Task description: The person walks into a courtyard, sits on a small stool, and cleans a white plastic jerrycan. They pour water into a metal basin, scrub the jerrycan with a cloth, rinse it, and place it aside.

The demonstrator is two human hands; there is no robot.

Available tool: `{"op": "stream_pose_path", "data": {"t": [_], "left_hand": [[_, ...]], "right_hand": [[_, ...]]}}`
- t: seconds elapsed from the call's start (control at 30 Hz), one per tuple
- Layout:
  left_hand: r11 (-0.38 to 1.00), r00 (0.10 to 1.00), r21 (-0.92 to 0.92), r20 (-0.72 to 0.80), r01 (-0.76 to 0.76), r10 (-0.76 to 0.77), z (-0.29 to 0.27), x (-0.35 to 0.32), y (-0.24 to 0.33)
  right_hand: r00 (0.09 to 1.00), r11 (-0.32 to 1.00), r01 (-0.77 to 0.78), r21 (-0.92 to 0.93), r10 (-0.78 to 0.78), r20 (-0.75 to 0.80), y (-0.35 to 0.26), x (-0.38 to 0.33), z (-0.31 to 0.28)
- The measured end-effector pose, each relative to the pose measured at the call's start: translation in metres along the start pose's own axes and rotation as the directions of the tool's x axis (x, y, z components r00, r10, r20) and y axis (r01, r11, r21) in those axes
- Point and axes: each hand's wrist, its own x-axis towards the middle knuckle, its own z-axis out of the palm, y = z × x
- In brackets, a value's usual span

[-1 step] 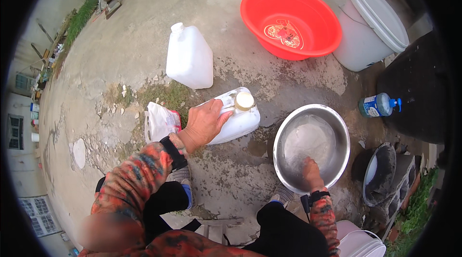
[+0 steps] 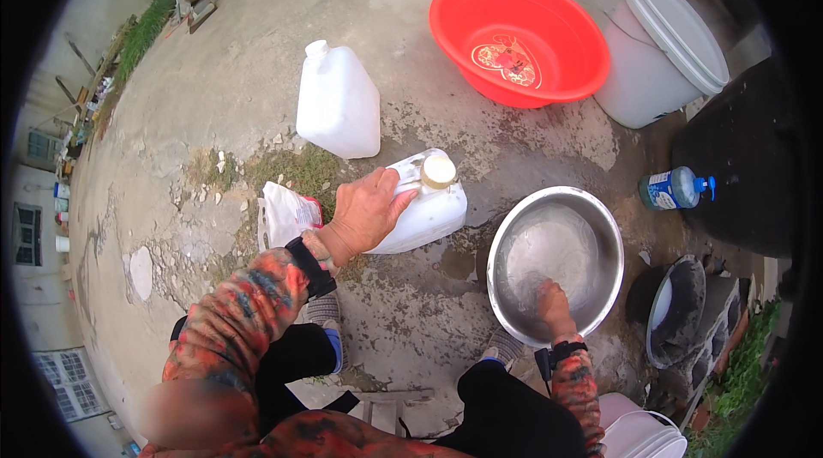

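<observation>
My left hand (image 2: 369, 209) is closed round the handle of a white plastic jug (image 2: 424, 222) with a pale cap (image 2: 438, 171), tilted in front of me. To its right stands a round steel basin (image 2: 610, 274) with shallow cloudy liquid (image 2: 553, 244) in it. My right hand (image 2: 553, 304) reaches into the basin near its close side, fingers curled together. A greyish, textured patch lies by the fingertips; whether it is stirred liquid or something held I cannot tell. A second white jug (image 2: 339, 106) stands upright farther off.
A red plastic basin (image 2: 566, 46) and a lidded white bucket (image 2: 643, 72) stand far right. A pump bottle (image 2: 673, 188) lies against a black container (image 2: 737, 166). A white bag (image 2: 283, 213) sits left of the jug. A dark tub (image 2: 677, 312) and a pale bucket (image 2: 643, 432) are nearby.
The held jug and my left hand have shifted slightly right and away from me. My right hand stays in the steel basin, where the liquid's surface looks a little different.
</observation>
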Motion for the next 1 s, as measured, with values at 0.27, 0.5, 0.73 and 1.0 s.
{"op": "stream_pose_path", "data": {"t": [0.27,0.5,0.73,1.0], "left_hand": [[0.996,0.991,0.02,-0.102,-0.086,0.088,0.02,0.092,-0.013],[0.999,0.997,0.026,-0.056,-0.044,0.045,0.022,0.1,-0.031],[0.928,0.901,0.248,-0.403,0.277,-0.161,-0.005,0.103,-0.096],[0.731,0.726,-0.107,-0.082,0.674,-0.682,-0.024,0.104,-0.182]], "right_hand": [[0.993,0.995,-0.094,-0.045,0.097,0.073,-0.022,0.004,-0.007],[0.985,0.988,-0.146,-0.039,0.149,0.086,-0.012,-0.001,-0.008],[0.995,0.995,-0.1,-0.011,0.1,0.006,0.008,-0.006,0.009],[0.963,0.966,-0.248,-0.072,0.254,0.093,0.009,-0.004,0.012]]}}
